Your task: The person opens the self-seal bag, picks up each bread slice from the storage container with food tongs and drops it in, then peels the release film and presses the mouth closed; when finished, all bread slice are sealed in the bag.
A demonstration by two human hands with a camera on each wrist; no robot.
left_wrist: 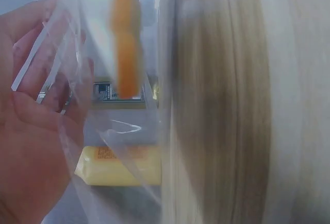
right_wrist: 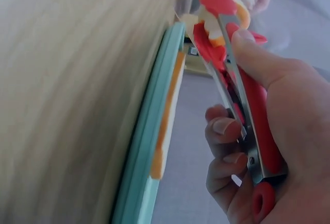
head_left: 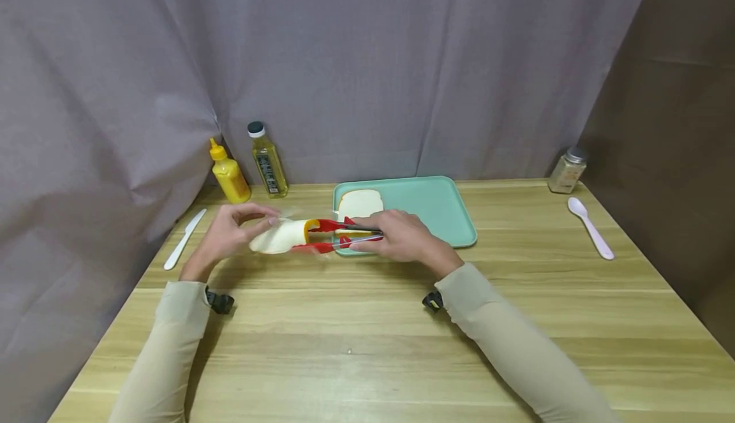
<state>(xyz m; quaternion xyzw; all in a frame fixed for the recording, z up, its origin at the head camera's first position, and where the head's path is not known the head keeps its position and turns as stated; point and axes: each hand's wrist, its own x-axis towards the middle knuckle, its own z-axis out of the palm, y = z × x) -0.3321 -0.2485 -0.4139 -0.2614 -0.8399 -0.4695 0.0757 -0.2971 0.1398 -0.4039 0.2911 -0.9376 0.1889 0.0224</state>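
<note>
Red-tipped metal tongs [right_wrist: 256,113] are gripped in my right hand [head_left: 399,235], their tips pointing left. Between the tips bends a slice of bread [head_left: 279,238] with an orange-brown crust. Clear plastic bag [left_wrist: 121,126] film surrounds this slice, and my left hand [head_left: 232,231] holds the bag at its left side. In the left wrist view the slice's crust looks blurred behind the film. Behind the tongs, another bread slice [head_left: 360,202] lies on the left part of a mint-green tray [head_left: 427,209], partly covered by my right hand and the tongs.
At the back left stand a yellow squeeze bottle [head_left: 231,179] and an oil bottle [head_left: 268,164]. A white knife [head_left: 185,239] lies at the left edge. Toward the right are a seasoning jar [head_left: 567,171] and a pale pink spoon [head_left: 591,228]. Grey cloth [head_left: 356,72] hangs behind the table.
</note>
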